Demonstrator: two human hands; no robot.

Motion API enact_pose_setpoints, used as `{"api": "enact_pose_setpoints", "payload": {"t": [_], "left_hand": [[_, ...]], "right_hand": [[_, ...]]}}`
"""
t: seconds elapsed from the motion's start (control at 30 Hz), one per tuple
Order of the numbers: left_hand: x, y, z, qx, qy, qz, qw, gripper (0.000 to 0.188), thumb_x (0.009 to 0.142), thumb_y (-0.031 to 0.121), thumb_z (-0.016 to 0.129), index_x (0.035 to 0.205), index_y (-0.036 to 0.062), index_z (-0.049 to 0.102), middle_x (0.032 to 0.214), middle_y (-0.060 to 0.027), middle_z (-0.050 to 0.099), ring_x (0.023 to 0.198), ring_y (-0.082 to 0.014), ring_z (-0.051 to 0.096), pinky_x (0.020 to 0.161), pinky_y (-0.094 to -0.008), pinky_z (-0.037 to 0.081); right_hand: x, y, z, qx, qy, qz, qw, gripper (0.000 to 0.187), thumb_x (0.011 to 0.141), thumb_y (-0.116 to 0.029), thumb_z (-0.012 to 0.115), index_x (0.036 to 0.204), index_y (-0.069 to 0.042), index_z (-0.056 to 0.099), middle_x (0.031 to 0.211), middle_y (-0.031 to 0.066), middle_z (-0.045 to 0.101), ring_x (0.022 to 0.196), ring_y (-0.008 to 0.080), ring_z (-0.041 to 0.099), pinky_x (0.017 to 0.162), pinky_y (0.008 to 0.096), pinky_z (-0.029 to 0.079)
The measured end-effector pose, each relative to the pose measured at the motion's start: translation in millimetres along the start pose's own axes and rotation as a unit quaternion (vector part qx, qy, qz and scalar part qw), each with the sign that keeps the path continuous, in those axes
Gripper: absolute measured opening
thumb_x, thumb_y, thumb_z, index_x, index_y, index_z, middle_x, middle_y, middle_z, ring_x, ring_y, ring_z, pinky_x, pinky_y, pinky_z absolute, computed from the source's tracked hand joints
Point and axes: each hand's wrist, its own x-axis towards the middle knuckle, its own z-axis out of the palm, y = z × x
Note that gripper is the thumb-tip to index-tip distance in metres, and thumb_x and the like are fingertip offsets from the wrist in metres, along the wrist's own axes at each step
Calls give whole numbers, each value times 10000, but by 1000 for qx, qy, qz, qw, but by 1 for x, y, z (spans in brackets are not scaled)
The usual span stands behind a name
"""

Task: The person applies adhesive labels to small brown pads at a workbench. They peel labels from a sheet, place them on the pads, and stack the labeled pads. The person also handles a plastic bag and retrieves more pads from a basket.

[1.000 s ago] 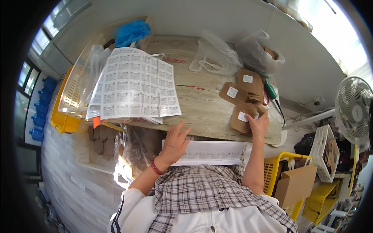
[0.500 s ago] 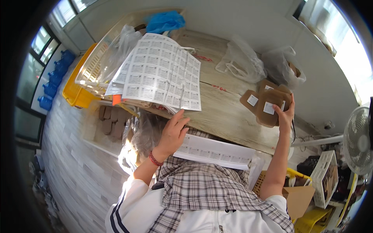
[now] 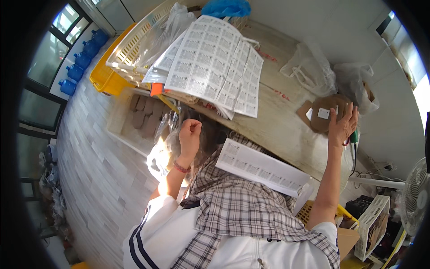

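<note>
My right hand, fingers stretched and slightly spread, lies against the right side of a pile of flat, rounded brown pieces with white labels. What they are made of I cannot tell. Beside that hand is a green-handled tool with a dark cord. My left hand is raised before the table edge with its fingers curled closed, above a clear plastic bag; whatever it may hold is hidden. A sheet of printed labels lies across my lap.
More printed label sheets lie on the wooden table, partly over a cream basket. Clear plastic bags stand at the back right. A low bin with several brown pieces is at left, a fan at right.
My left hand has drawn back from the label sheets and its fingers have curled. My right hand has let go of the brown pieces, which now lie stacked on the table. The view has shifted.
</note>
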Motion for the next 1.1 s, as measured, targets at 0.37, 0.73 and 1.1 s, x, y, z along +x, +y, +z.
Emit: {"api": "enact_pose_setpoints", "payload": {"t": [0.37,0.73,1.1], "left_hand": [[-106,-170,-125,123,62,-135,981,108,940,135,604,959,49,667,737,-16,610,675,-123,561,636,-292,463],[-66,-286,-106,177,-408,-216,869,246,886,123,643,1098,15,704,972,-92,736,878,-204,697,774,-361,563],[-30,-288,-29,246,-375,-110,887,382,918,269,609,1221,39,649,1156,-127,698,1100,-276,643,958,-471,501]], "right_hand": [[-90,-42,21,249,-212,-25,945,314,923,-43,671,1233,-93,662,1218,109,636,1043,267,657,874,357,536],[-93,-37,33,157,-178,-106,966,199,940,-78,662,1130,-80,720,1162,100,667,1062,293,642,898,371,513],[-92,-33,31,130,-181,-100,970,192,939,-65,658,1121,-79,716,1125,123,665,1045,311,643,900,384,505]]}}
